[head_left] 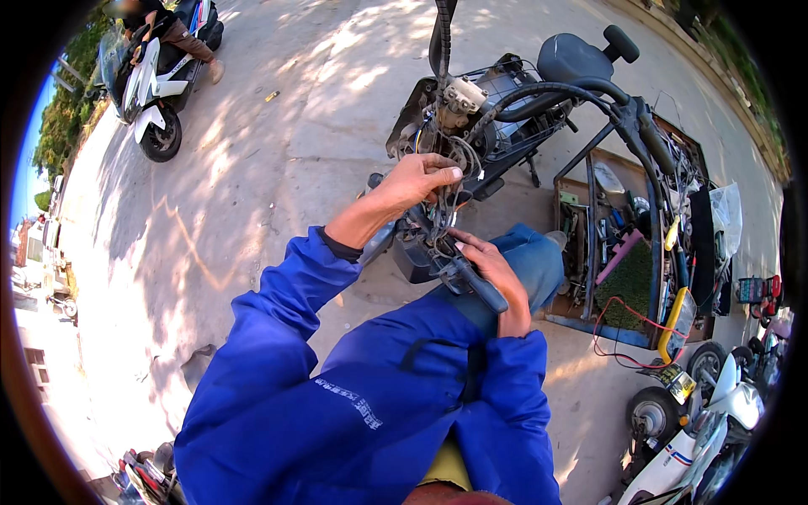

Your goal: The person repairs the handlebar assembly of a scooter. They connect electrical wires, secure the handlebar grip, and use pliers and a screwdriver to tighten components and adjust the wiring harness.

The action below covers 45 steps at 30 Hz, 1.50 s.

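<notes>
A partly stripped scooter (505, 109) stands in front of me, its front end opened up with loose wires (467, 156) hanging out. My left hand (417, 180) is closed at these wires, thumb and fingers pinched together. Below it, a dark handlebar assembly (412, 252) with cables running into it hangs near my knees. My right hand (492, 263) grips this assembly beside its black grip (478, 286), fingers curled over the upper side. What lies under both hands' fingers is partly hidden.
At the right stands a metal-framed tool cart (644, 324) holding hand tools, a green mat (627, 282) and a red cable (610, 324). Parked scooters (673, 459) crowd the lower right. A person sits on a white scooter (154, 88) at the upper left.
</notes>
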Motion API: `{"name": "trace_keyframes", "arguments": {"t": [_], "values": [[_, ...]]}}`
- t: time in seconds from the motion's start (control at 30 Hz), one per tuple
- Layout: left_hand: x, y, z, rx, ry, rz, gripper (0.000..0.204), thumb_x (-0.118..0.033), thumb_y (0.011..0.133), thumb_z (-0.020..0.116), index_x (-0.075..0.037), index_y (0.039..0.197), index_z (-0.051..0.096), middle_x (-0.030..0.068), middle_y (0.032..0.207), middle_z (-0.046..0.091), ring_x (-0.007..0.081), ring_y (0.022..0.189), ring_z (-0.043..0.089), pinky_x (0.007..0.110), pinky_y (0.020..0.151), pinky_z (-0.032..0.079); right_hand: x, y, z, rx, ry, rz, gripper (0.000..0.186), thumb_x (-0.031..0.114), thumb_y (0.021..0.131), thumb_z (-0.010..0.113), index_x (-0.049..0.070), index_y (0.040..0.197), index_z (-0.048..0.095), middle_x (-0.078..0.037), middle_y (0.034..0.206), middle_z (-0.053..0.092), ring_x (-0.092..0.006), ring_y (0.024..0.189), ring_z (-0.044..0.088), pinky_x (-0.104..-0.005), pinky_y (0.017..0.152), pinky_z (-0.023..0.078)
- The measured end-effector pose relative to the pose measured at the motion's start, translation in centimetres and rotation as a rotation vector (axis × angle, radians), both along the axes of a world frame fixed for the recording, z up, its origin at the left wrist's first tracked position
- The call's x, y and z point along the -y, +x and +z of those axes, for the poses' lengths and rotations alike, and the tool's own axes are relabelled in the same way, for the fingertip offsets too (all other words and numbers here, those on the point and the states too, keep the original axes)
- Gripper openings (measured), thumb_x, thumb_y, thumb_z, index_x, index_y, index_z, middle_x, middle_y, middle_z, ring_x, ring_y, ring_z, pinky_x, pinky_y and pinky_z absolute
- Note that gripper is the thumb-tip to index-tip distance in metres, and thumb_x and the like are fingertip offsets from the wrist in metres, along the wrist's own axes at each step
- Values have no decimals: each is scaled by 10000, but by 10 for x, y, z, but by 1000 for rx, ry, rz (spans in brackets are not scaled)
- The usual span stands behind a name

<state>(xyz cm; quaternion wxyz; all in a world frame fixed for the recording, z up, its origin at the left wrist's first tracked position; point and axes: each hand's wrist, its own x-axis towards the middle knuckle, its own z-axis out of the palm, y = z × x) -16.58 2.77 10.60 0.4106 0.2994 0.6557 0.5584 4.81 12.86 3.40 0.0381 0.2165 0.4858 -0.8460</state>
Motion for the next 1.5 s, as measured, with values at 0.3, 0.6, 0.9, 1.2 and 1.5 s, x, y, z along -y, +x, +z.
{"name": "trace_keyframes", "arguments": {"t": [0.3,0.6,0.9,1.2,1.5], "values": [[23,-13,-15,15,20,101,238,-233,984,655,-5,1034,704,-5,861,672,73,760,544,265,684,425,34,-15,4,-104,37,-166,572,173,996,644,-11,1508,469,-121,1222,673,-132,950,667,-262,830,546],[33,-27,-22,128,72,105,174,-231,997,624,-61,1012,662,-8,846,655,77,756,563,260,677,433,25,-11,2,-99,5,-132,575,195,1004,641,1,1516,464,-124,1230,668,-140,974,661,-266,849,541],[10,-16,-7,-71,79,105,244,-261,1006,640,-30,1078,675,1,804,676,73,724,560,254,651,414,19,-8,-5,-76,14,-118,570,224,1003,640,7,1507,485,-119,1218,675,-141,965,653,-264,856,526],[18,-28,-5,-103,-55,86,179,-218,1029,580,-52,1063,637,-3,850,670,90,758,582,264,633,424,19,-11,-3,-105,-24,-62,572,235,1000,649,5,1499,493,-115,1218,677,-133,975,656,-264,870,525],[21,-36,-12,-201,-70,50,120,-185,1018,585,-70,994,608,-8,788,624,84,688,532,271,578,375,19,-10,1,-111,-64,-40,560,221,1005,647,-5,1494,493,-110,1205,683,-132,946,670,-268,847,539]]}}
